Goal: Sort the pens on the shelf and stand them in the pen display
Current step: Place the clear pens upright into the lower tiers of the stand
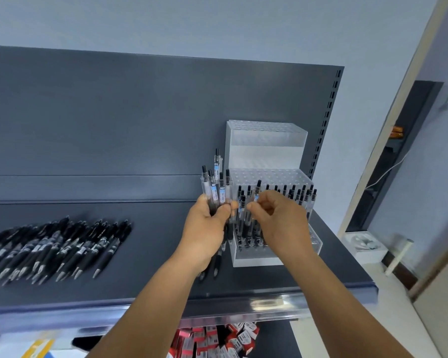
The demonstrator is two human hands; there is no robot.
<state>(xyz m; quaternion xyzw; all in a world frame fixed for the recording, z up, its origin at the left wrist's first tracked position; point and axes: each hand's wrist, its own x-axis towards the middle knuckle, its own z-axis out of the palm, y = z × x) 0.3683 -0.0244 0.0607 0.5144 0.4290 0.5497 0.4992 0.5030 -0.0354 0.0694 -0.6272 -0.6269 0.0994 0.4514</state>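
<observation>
Below the pen display (pixel 269 258), on the lower shelf: red-and-white cartons (pixel 217 339), glossy, loosely heaped. Nearer than the display, along the shelf's front lip: clear plastic price rail (pixel 264 304), shiny. Just left of the display: left hand (pixel 207 228) clenched round a bundle of clear-barrelled pens (pixel 216 188), plungers up, tips jutting out under the palm. Against the display's front row: right hand (pixel 277 218) pinching a single pen (pixel 257 192) high on the barrel, upright among pens already standing. Judged light, stiff and slick; best pinched at mid-barrel or the rubber grip, lowered straight into a hole. Frosted acrylic display, stepped in tiers, tops drilled with round holes; upper tiers unfilled. Far left of the display: black pens (pixel 57 246) lying fanned on the matte dark shelf (pixel 153 254). Behind the display: smooth grey back panel (pixel 140 112).
</observation>
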